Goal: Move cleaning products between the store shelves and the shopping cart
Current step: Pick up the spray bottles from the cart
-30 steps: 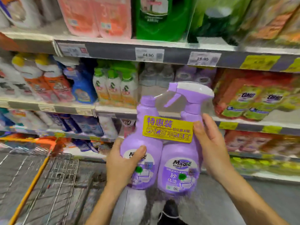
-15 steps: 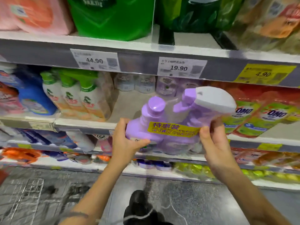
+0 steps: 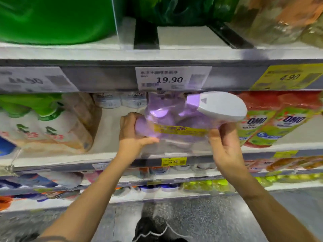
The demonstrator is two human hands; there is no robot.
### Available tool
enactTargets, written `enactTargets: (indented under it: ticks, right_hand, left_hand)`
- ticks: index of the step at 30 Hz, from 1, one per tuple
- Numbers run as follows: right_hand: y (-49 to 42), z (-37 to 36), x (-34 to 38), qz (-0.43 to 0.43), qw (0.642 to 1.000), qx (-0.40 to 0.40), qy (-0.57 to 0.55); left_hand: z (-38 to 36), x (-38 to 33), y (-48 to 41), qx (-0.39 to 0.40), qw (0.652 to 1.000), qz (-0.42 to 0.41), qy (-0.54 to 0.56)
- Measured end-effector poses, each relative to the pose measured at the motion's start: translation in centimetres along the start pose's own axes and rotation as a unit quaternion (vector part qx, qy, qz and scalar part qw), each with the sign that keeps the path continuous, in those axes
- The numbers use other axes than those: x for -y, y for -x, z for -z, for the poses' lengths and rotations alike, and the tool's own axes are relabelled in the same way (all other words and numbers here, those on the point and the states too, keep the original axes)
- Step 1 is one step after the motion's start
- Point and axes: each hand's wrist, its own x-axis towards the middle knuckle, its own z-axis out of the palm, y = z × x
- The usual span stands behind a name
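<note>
My left hand (image 3: 134, 132) curls round the left side, and my right hand (image 3: 225, 145) grips the right underside, of the shrink-wrapped twin pack of purple spray bottles (image 3: 176, 119). I hold it crosswise, tops tipped toward me, at the mouth of the middle shelf's (image 3: 108, 124) bare bay. Room lies straight ahead between the green-capped bottle pack (image 3: 52, 126) and the red-and-green OMO pouches (image 3: 272, 124), though the white trigger head (image 3: 222, 107) sits close under the upper shelf rail (image 3: 104, 79).

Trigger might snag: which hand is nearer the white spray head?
Right. The right hand grips the pack just under the spray head; left hand holds its far side.
</note>
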Motion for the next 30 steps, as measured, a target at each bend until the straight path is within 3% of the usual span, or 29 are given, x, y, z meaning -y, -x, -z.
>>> enactTargets:
  ticks: [8, 14, 17, 19, 22, 26, 28, 30]
  right_hand:
    - [-3.4, -1.2, -0.9, -0.066, 0.997, -0.007, 0.037]
    - [-5.2, -1.8, -1.1, -0.063, 0.995, -0.006, 0.077]
    - [-5.0, -1.7, -1.9, -0.052, 0.99, 0.019, 0.132]
    - [-4.0, -2.0, -3.6, -0.049, 0.971, 0.027, 0.231]
    - [-1.5, -3.4, -5.3, -0.116, 0.908, 0.061, 0.399]
    - [-0.4, -5.0, -7.4, 0.003, 0.897, -0.061, 0.438]
    - [-0.6, -5.1, -8.7, 0.094, 0.858, -0.06, 0.502]
    - [-0.9, -4.8, -10.3, 0.132, 0.833, -0.053, 0.535]
  left_hand:
    - [-0.8, 2.0, -1.3, 0.029, 0.998, 0.056, -0.029]
    - [0.3, 3.6, -2.7, 0.174, 0.981, 0.078, -0.044]
    - [0.2, 4.0, -2.9, 0.175, 0.981, 0.067, -0.056]
    - [0.0, 4.0, -3.0, 0.168, 0.981, 0.067, -0.063]
    - [-0.2, 3.9, -3.4, 0.171, 0.981, 0.054, -0.072]
    - [-1.4, 3.3, -3.9, 0.141, 0.984, 0.039, -0.097]
    - [-2.2, 3.2, -4.4, 0.131, 0.986, 0.037, -0.099]
    - [-3.0, 3.2, -5.0, 0.132, 0.986, 0.032, -0.1]
